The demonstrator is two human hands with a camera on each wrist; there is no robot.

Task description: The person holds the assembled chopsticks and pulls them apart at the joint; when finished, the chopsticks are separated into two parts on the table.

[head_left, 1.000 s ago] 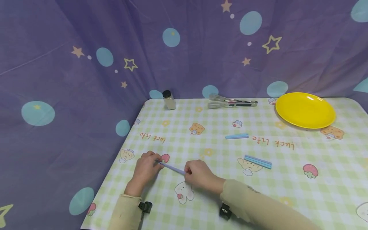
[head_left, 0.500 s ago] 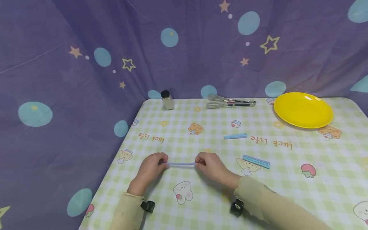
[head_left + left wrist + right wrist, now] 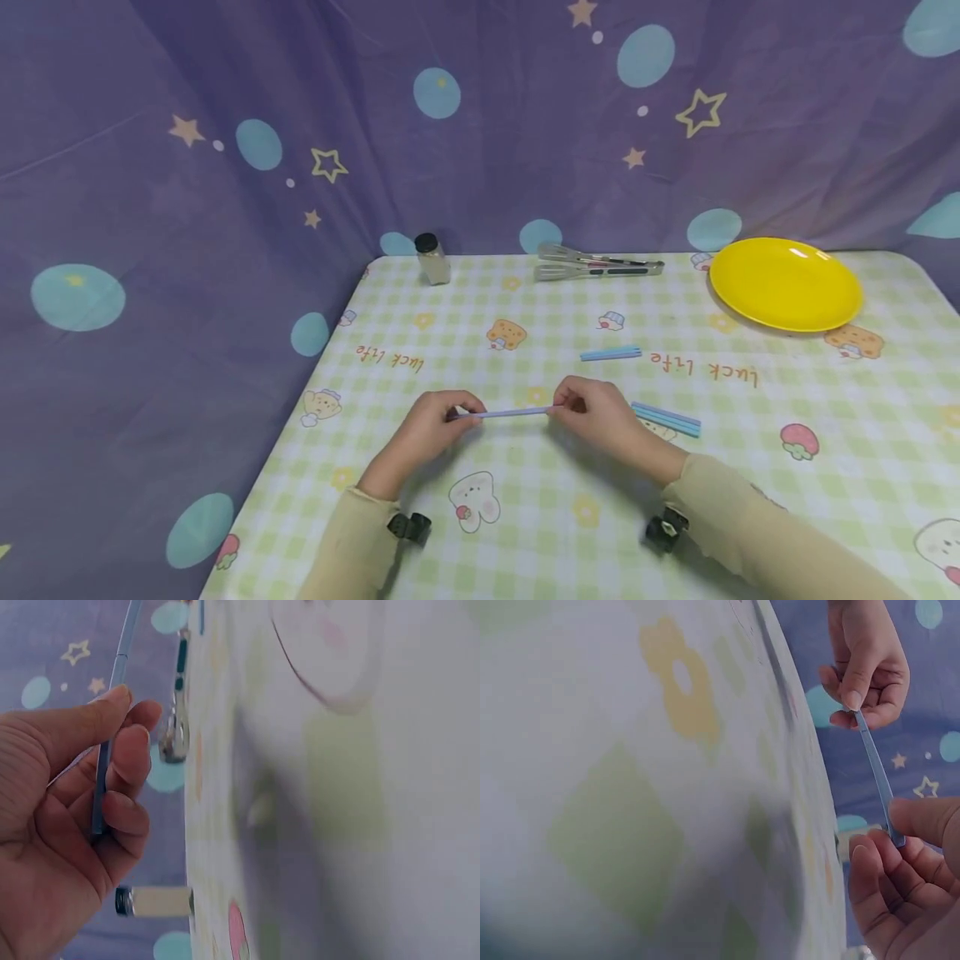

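Note:
Between my two hands a thin lavender-blue stick (image 3: 517, 412) is held nearly level, close over the front middle of the table. My left hand (image 3: 438, 425) pinches its left part between thumb and index finger; in the left wrist view its tail (image 3: 99, 795) runs behind the curled fingers, and a seam crosses the stick above the thumb. My right hand (image 3: 603, 421) pinches the opposite end. That tip pokes out just past the right thumb (image 3: 922, 817) in the right wrist view. The stick's kind does not show clearly.
Behind the right hand lie a larger group of blue and lavender sticks (image 3: 666, 419) and a smaller group of similar sticks (image 3: 611, 353). At the back stand a black-capped jar (image 3: 433, 260), metal tongs (image 3: 600, 268) and a yellow plate (image 3: 783, 287). A checked cloth (image 3: 525, 533) covers the table.
The stick has swung from slanting down rightward to nearly level. Both hands have moved right and slightly away from the body with it, and the right hand now overlaps the larger stick group.

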